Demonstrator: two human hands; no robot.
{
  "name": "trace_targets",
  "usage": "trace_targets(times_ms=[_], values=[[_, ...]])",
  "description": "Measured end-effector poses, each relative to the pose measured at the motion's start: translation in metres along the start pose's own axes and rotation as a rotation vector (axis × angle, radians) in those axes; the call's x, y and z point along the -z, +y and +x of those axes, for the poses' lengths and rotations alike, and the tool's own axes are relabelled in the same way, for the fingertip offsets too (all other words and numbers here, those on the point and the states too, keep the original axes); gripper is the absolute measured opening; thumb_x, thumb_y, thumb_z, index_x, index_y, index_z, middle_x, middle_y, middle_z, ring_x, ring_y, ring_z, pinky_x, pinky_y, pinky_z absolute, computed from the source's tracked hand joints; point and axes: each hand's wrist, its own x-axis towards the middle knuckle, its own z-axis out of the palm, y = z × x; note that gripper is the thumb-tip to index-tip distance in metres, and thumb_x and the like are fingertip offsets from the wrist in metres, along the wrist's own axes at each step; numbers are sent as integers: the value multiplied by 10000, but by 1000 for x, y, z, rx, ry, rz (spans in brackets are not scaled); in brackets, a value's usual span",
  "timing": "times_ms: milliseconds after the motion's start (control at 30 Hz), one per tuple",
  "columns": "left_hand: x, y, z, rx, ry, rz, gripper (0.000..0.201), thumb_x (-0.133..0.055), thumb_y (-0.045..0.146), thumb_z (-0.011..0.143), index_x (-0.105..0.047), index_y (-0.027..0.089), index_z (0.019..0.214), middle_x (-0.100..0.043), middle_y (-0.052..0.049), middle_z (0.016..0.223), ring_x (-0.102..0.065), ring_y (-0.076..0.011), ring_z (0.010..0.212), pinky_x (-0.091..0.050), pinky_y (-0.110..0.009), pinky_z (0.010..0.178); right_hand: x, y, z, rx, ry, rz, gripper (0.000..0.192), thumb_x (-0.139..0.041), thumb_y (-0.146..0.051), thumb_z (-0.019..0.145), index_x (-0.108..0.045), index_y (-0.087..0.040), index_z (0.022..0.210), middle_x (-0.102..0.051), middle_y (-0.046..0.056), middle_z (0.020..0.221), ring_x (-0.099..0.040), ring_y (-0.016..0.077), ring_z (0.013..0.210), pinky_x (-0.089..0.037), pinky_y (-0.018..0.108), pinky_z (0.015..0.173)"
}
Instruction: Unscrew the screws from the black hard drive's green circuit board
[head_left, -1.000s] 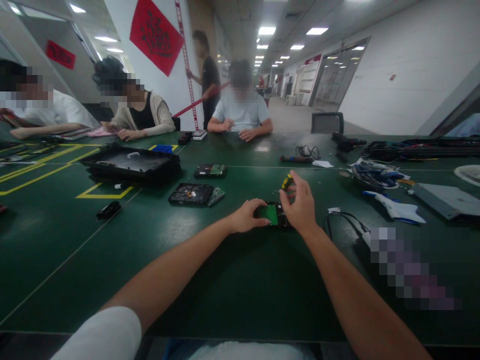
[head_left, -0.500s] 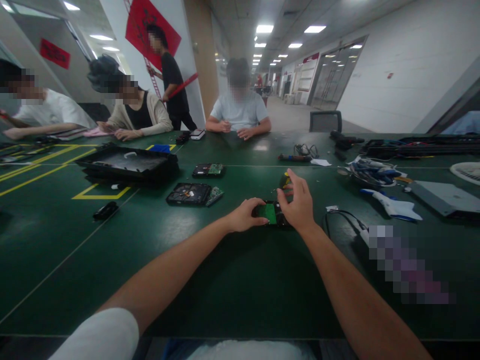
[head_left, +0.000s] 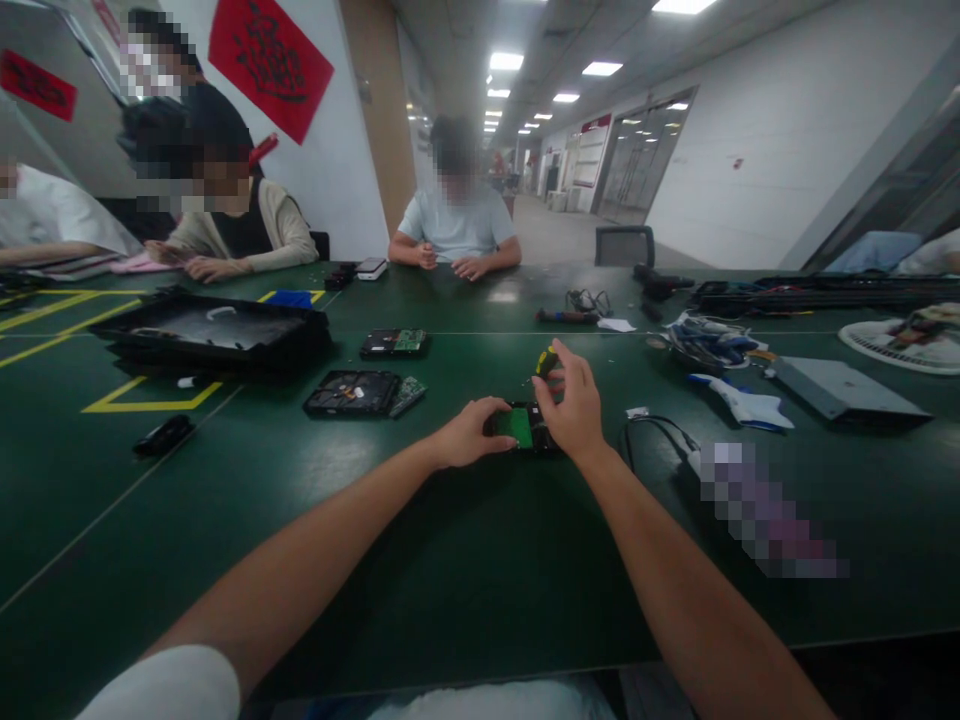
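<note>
Gripping a yellow-and-black screwdriver, the right hand stands it tip-down over a drive with a green board; the left hand clamps the drive's left edge against the green counter. No writing on it is legible. Red banner characters are unreadable; a white corridor runs behind.

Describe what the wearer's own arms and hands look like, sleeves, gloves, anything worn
Both hands are bare: no gloves on the left hand or the right hand. No watch, ring or band shows on either. The left arm has a short white sleeve at the upper arm, forearm uncovered. The right forearm is uncovered too; its sleeve lies outside the picture.
</note>
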Motion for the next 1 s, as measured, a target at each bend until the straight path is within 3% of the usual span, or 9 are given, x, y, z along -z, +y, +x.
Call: trace_targets(times_ms=[200,400,567,733,867,1000], values=[[-2,-6,1,13,-5,-5,702,-756,523,818,-540,258,1431,-566,-108,1443,-562,-305,1258,-437,-488,1107,-1,0,-1,10,-16,28,633,-522,-257,983,-323,-282,1583,-545,136,1341,-660,232,1036,-652,431,866],[-3,-7,2,9,3,5,703,-761,519,815,-539,260,1430,-568,-105,1437,-559,-306,1260,-440,-487,1104,1,-1,-1,-17,-22,0,618,-561,-288,973,-363,-294,1558,-534,127,1295,-663,233,962,-650,463,855],[-3,-8,1,12,-12,-1,686,-749,514,830,-533,258,1430,-577,-102,1417,-567,-301,1243,-455,-482,1086,0,0,-1,-5,-17,12,635,-544,-240,966,-341,-267,1567,-525,137,1343,-663,235,1024,-639,431,888],[-5,-11,2,2,11,3,675,-765,495,821,-548,262,1416,-565,-101,1442,-559,-311,1267,-436,-484,1117,0,1,-1,-20,-16,19,621,-575,-271,961,-376,-275,1550,-532,132,1307,-670,219,923,-644,435,838],[-5,-10,3,3,6,5,691,-763,505,821,-541,257,1426,-564,-104,1446,-559,-316,1271,-435,-493,1121,-1,2,-1,5,-16,38,656,-550,-239,962,-334,-287,1580,-518,138,1362,-662,245,1027,-641,446,875],[-3,-8,3,-20,1,7,683,-757,512,826,-546,248,1420,-567,-106,1441,-557,-317,1274,-426,-494,1131,-1,3,-1,-9,-7,8,646,-573,-261,954,-364,-285,1564,-523,134,1330,-666,232,945,-650,458,843]])
